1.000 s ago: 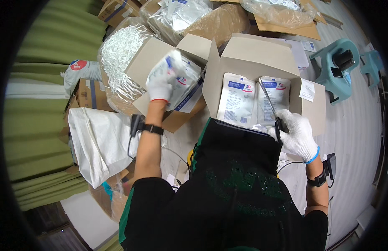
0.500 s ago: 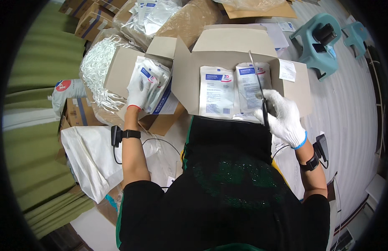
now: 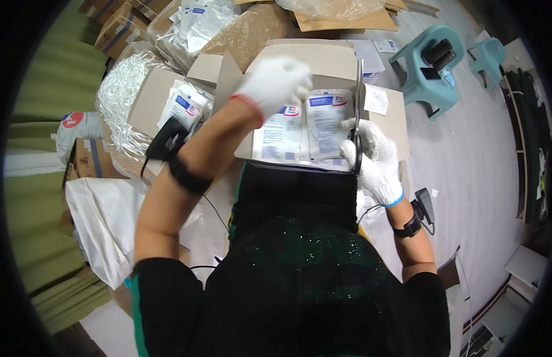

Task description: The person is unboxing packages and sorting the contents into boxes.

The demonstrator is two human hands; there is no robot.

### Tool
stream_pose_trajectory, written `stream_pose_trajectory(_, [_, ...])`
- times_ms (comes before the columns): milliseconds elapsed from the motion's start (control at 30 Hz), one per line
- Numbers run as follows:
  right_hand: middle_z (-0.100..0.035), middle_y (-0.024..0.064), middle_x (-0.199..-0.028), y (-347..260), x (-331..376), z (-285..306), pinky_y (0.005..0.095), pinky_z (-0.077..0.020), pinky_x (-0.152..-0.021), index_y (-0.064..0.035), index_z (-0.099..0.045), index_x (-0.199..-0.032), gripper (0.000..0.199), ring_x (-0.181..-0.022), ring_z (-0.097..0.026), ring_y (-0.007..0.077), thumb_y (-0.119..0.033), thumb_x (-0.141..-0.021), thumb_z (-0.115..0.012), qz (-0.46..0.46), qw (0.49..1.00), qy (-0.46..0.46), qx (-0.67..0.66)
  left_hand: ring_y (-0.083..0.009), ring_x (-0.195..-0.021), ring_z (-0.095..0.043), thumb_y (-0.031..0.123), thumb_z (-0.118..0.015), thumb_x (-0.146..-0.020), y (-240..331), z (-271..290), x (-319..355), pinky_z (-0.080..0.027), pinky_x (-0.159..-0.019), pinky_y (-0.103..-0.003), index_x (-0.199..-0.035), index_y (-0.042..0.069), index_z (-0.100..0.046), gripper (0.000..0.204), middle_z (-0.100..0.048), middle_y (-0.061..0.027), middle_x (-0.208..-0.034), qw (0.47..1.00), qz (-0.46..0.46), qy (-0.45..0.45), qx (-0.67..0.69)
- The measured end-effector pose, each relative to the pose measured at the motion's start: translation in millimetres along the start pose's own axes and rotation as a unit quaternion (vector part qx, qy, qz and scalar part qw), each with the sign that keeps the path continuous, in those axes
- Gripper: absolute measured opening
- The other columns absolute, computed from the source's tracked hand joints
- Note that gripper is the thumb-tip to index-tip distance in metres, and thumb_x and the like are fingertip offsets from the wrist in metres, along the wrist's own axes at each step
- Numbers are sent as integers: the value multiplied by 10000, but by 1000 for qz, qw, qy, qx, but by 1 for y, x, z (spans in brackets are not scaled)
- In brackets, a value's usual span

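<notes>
My right hand (image 3: 376,157), in a white knit glove with a blue cuff, is closed around the black handles of a pair of scissors (image 3: 358,101), blades pointing away from me. It is at the right front of an open cardboard box (image 3: 311,56). Flat white packets with blue print fill the box; a left packet (image 3: 277,137) and a right packet (image 3: 329,122) lie on top. Over the box's left side is my left hand (image 3: 276,83), gloved in white with a red cuff. Motion smears its fingers, and I see no packet in it.
A smaller open carton (image 3: 154,98) with similar packets (image 3: 184,107) stands to the left. Beyond it lies a heap of white cords (image 3: 124,89). Plastic-wrapped cartons (image 3: 246,35) are at the back. A teal stool (image 3: 430,71) stands at the back right.
My left hand has left the packets in the smaller carton and swung right over the larger box. My right hand still grips the scissors, now pointing straighter away. The whole view has shifted slightly.
</notes>
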State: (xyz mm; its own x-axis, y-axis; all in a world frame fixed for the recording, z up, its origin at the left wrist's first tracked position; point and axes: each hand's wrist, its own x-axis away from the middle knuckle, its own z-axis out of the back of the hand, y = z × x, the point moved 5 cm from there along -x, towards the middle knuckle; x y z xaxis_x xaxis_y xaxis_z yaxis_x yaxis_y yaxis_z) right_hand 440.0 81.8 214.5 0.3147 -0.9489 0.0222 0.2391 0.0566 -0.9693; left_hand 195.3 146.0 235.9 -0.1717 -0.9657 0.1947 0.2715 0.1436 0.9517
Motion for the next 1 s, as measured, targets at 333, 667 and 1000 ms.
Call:
stream_pose_trajectory(333, [-628, -2, -799, 5, 1, 4, 253, -483, -647, -47, -680, -1164, 370, -689, -521, 72, -217, -871, -828, 41, 999, 13, 27, -288, -1180, -673, 441, -766, -880, -150, -93, -72, -524, -996, -387, -1341, -26, -637, 669, -661, -196, -1355, 920, 376, 79, -77])
stream_pose_trajectory(667, [-621, 25, -824, 6, 0, -1, 259, -493, -673, -49, -675, -1185, 366, -712, -559, 89, -190, -873, -806, 43, 996, -16, 74, -267, -1033, -724, 277, -826, -837, -161, -124, -52, -562, -934, -407, -1194, -21, -713, 478, -734, -154, -1189, 872, 352, 107, 323])
stream_pose_trajectory(1000, [-660, 34, -815, 0, 4, 5, 267, -510, -663, -64, -673, -1214, 394, -680, -577, 99, -223, -881, -813, 22, 1000, 17, 8, -332, -976, -691, 94, -675, -847, -47, -93, -1, -561, -859, -415, -1266, 75, -646, 420, -709, -141, -1074, 933, -37, 173, -314])
